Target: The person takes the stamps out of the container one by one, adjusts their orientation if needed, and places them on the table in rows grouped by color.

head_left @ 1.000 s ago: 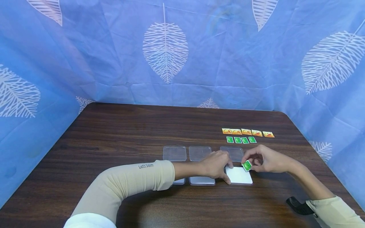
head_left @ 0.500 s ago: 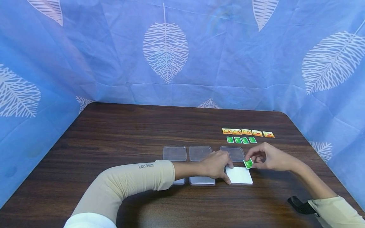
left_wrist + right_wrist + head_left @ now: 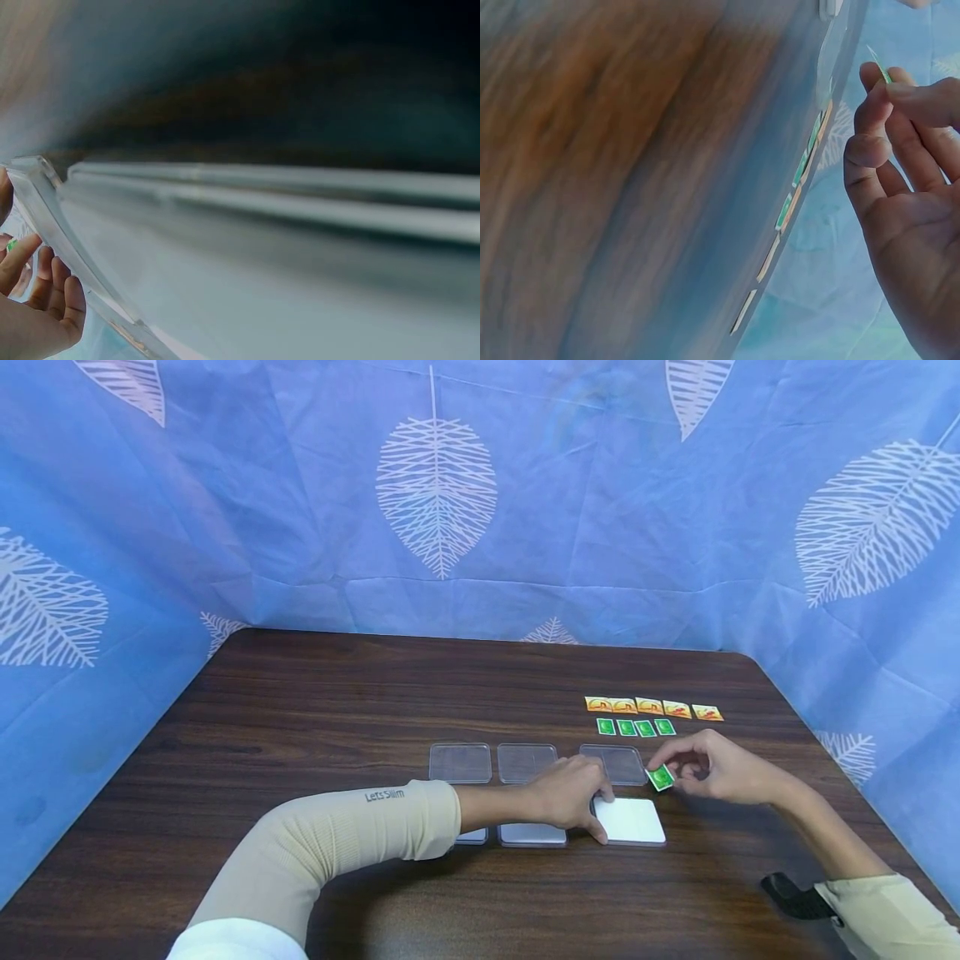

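My left hand (image 3: pixel 566 793) holds the left end of a shallow clear plastic box (image 3: pixel 632 822) with a white top surface, thumb at the near corner and fingers at the far one. In the left wrist view the edge of a box (image 3: pixel 97 277) runs beside the fingers. Between the thumb and fingertips of my right hand (image 3: pixel 720 768) is a small green card (image 3: pixel 662 777) with a white border. It is tilted above the table, just beyond the box's far right corner. The right wrist view shows this card (image 3: pixel 882 67) almost edge-on.
Clear lids (image 3: pixel 460 764) lie in a row behind the boxes. Another white-filled box (image 3: pixel 532 835) sits left of the held one, partly under my left forearm. Farther back are a row of green cards (image 3: pixel 626 727) and a row of orange-yellow cards (image 3: pixel 648 707) on the wooden table (image 3: pixel 360 693).
The right hand has moved away from the box, back and slightly right, carrying the green card off its far right corner. My left hand stays at the box.
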Available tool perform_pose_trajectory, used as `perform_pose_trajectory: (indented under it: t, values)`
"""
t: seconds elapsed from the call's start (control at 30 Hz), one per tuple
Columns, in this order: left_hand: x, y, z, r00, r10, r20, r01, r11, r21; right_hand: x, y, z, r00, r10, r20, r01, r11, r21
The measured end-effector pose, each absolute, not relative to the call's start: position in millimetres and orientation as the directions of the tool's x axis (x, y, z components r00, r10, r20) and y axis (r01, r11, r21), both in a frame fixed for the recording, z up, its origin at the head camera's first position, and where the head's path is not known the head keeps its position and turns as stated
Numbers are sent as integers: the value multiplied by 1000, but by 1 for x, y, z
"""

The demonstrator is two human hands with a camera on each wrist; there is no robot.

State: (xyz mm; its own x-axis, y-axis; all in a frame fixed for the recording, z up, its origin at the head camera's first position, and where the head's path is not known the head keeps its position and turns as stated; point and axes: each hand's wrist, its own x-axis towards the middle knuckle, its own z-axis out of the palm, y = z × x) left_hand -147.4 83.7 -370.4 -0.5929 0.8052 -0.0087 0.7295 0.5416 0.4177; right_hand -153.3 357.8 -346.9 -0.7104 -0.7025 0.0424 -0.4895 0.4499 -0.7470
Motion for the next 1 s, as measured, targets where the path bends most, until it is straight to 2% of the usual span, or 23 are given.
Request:
perform_pose_trajectory:
  t: [1.0]
  values:
    - [-146, 83, -370, -591, 807, 12, 742, 537, 402, -161, 386, -355, -750, -646, 140, -504, 423, -753]
